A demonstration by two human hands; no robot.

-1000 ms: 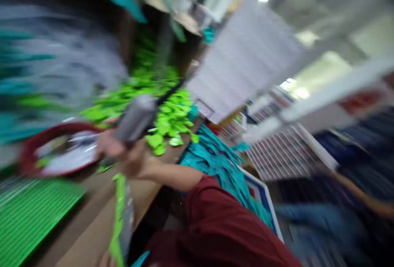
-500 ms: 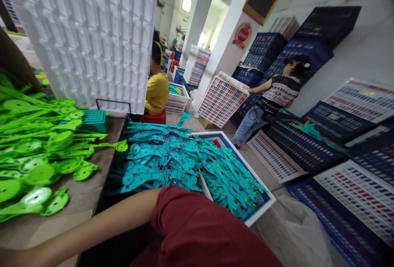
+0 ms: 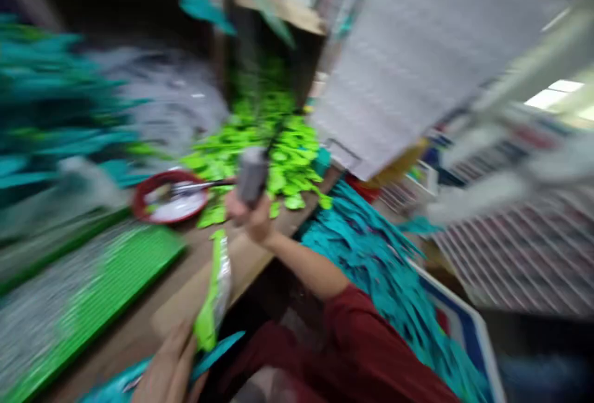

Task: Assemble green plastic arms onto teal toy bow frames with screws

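The view is blurred. My right hand [image 3: 255, 217] is closed around what looks like a grey electric screwdriver [image 3: 253, 174] with a dark cord, above the table. A thin dark-and-silver shaft [image 3: 199, 186] runs from near this hand into a red bowl [image 3: 138, 199] of small pale pieces; whether it joins the tool I cannot tell. At the bottom, my left hand [image 3: 167, 366] grips a teal plastic piece [image 3: 111, 384]. A long lime-green plastic piece [image 3: 211, 304] with a shiny strip meets its fingers.
Lime-green parts [image 3: 292, 161] pile up behind the right hand. A green ribbed mat [image 3: 125, 285] lies left, with heaped teal parts [image 3: 46, 93] behind it. To the right are more teal parts [image 3: 371, 267] in a white-rimmed crate [image 3: 487, 341] and an upright white panel [image 3: 417, 62].
My view has swung left from the aisle and crates to the table. My right arm now reaches forward with the grey tool, and my left hand has come into view.
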